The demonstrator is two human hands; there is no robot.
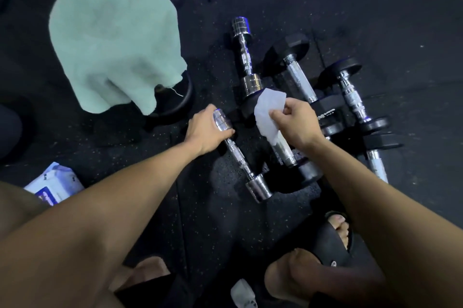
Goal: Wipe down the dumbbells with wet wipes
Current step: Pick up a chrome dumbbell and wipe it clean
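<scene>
A dark speckled rubber gym floor [195, 220] fills the frame, with several dumbbells lying right of centre. Left of centre, the left hand [204, 130] reaches forward, arm extended, fingers curled over the upper head of a small chrome dumbbell [240, 157]. Just right of it, the right hand [298, 122] pinches a crumpled white wet wipe [266, 112] above a black-ended dumbbell [285, 150]. A pale green towel [112, 39] sits upper left.

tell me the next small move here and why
Probably bring the wipe in the right hand down onto the small chrome dumbbell and rub along its handle. The left hand already grips that dumbbell's far end, steadying it on the floor, while the wipe is pinched above the weights and does not seem pressed onto any of them yet.
</scene>
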